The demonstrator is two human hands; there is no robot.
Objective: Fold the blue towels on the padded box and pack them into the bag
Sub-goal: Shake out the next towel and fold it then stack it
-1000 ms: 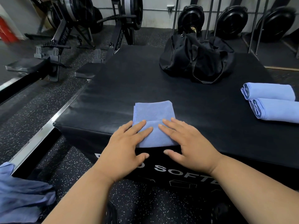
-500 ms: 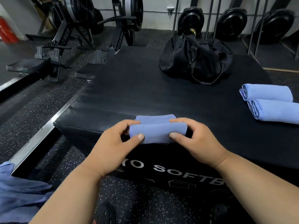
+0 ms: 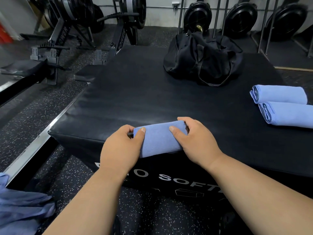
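Both hands, left hand (image 3: 122,146) and right hand (image 3: 194,141), clamp their fingers on the folded blue towel (image 3: 159,138) at the padded box's (image 3: 135,99) near edge, well short of the bag (image 3: 203,60). A loosened grip could let the folds spring open or the towel slip off the edge.

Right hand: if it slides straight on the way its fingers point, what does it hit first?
The right hand points up-left across the padded black box. Beyond the rolled blue towel it grips, bare box top; nothing else in line, though depth is unclear.
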